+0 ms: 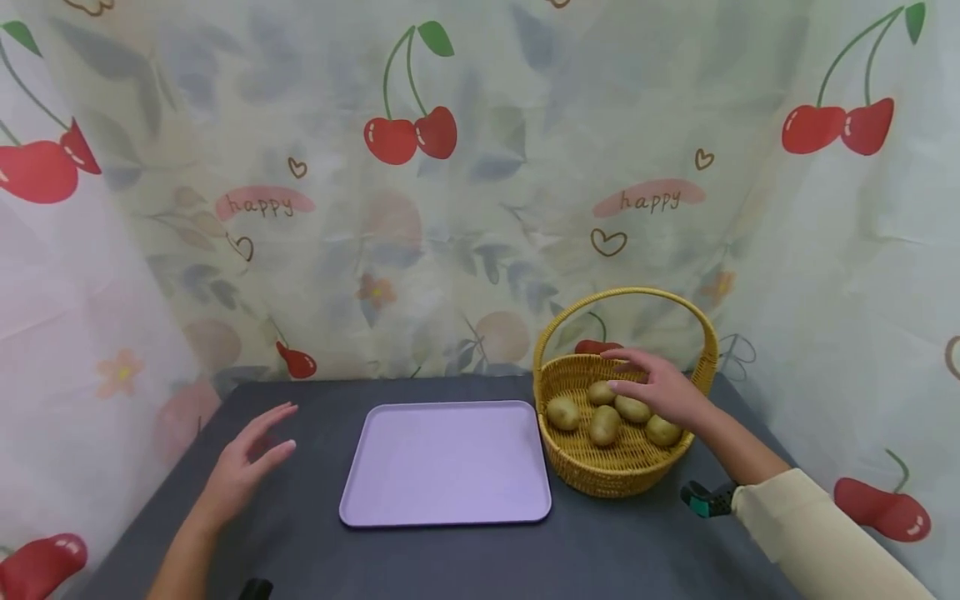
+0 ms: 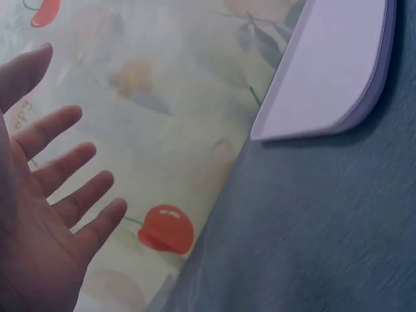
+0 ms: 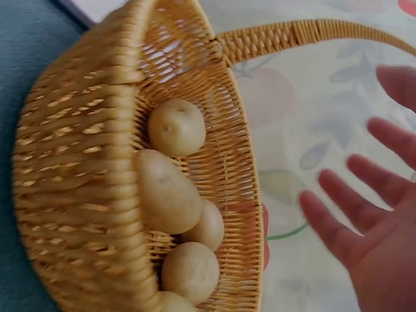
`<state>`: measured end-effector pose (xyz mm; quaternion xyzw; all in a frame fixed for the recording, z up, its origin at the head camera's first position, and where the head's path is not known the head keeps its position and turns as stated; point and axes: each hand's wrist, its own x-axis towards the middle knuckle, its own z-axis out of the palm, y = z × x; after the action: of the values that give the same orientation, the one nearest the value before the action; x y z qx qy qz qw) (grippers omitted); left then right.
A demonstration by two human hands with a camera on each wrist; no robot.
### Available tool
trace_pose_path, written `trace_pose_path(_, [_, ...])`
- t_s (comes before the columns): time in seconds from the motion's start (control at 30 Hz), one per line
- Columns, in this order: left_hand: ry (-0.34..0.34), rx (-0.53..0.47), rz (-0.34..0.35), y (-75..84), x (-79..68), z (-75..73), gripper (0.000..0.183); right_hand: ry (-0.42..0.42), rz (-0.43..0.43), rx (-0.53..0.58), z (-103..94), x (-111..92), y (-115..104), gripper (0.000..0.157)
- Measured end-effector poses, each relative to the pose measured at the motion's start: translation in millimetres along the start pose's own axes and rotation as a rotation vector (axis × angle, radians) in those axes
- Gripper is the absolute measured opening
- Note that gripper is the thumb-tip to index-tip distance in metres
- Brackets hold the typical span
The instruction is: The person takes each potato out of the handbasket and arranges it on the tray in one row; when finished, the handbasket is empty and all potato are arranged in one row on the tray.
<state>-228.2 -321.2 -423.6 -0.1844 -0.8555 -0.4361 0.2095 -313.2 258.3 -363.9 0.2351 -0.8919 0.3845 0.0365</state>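
The right hand (image 1: pixel 658 390) reaches over the basket (image 1: pixel 611 481), its fingers extended and apart, gripping nothing. The left hand (image 1: pixel 242 468), equally loose and without a hold, hangs over the dark surface (image 1: pixel 450 567) to the left of the tray (image 1: pixel 448 467). The basket's tall handle (image 1: pixel 630 292) arches across its mouth, and the right forearm, in a cream sleeve (image 1: pixel 825 533), crosses near the basket's right side. The tray lies flat just left of the basket; whether the two touch is hard to tell. A printed cloth (image 1: pixel 487 208) with cherries, hearts and flowers hangs behind and along both sides. The potatoes (image 1: pixel 604 426) sit inside the basket, spread over its woven floor. They are pale yellow-brown and smooth, mostly roundish, one plainly longer than the others. The basket is golden-brown wickerwork; the tray is pale purple with rounded corners. In sight are five potatoes, one basket, one tray and two hands.
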Motion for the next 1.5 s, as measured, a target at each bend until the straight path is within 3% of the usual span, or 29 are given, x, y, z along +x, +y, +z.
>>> trace_pose_path(0.13, [-0.023,-0.047,-0.04,-1.4,0.6,14.1,0.044,-0.13,0.041,-0.025,0.4,15.6,4.2,0.054])
trace_pose_path(0.37, [-0.118,-0.1,-0.201,-6.4,-2.7,37.7,0.044,-0.327,0.117,-0.015,12.4,41.1,11.8,0.061])
trace_pose_path(0.77, [-0.221,-0.25,-0.407,-20.6,-2.1,64.5,0.05,-0.412,0.194,0.071,50.8,69.0,24.9,0.056])
trace_pose_path(0.97, [-0.251,-0.302,-0.398,-26.6,-4.2,71.6,0.057,-0.442,0.229,-0.003,69.0,77.8,26.3,0.051])
trace_pose_path(1.2, [-0.385,-0.254,-0.345,-37.1,-10.1,74.1,0.067,-0.49,0.292,-0.069,81.8,81.8,22.8,0.048])
trace_pose_path(1.5, [-0.409,-0.207,-0.362,-37.8,-9.2,74.3,0.076,-0.527,0.317,-0.214,82.3,85.1,17.8,0.055])
